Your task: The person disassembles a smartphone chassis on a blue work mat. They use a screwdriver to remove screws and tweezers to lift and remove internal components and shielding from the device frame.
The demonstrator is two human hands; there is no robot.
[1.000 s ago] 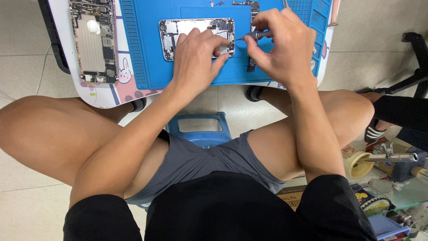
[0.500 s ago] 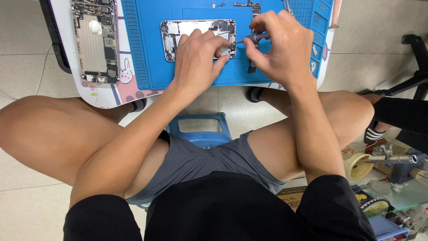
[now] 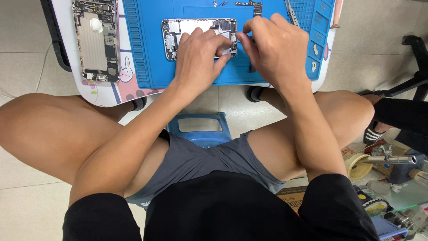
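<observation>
On the blue mat (image 3: pixel 151 67), an opened phone shell (image 3: pixel 187 31) (innards bare) under left hand (image 3: pixel 196 58), fingers curled onto it.

Opened phone shell (image 3: pixel 189 31), apparently flat

Phone repair workshop, blue repair mat (image 3: pixel 151 67), opened phones (image 3: pixel 93 40), tools on tiled floor (image 3: pixel 26 67)

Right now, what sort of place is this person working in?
Probably an informal phone repair spot, at a low table over a tiled floor. Both hands, left hand and right hand, work on an opened phone on a blue repair mat; a second opened phone lies alongside.
</observation>
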